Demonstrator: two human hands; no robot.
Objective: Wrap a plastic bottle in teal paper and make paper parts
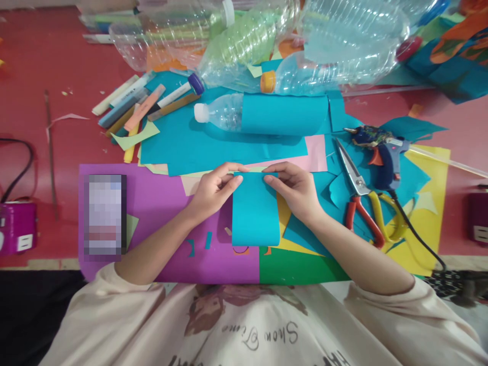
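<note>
A piece of blue paper, bent over at its near end, lies between both hands. My left hand pinches its far left corner between thumb and fingers. At the far right corner, my right hand grips the same paper with thumb and fingertips. Just beyond, a small plastic bottle with a white cap lies on its side, its body wrapped in blue paper. Open scissors with red and yellow handles rest to the right of my right hand, beside a blue glue gun.
Purple paper and green paper cover the near tabletop. A phone lies at left. Several markers are heaped farther back. Large clear bottles line the far side. The glue gun's black cord runs along the right.
</note>
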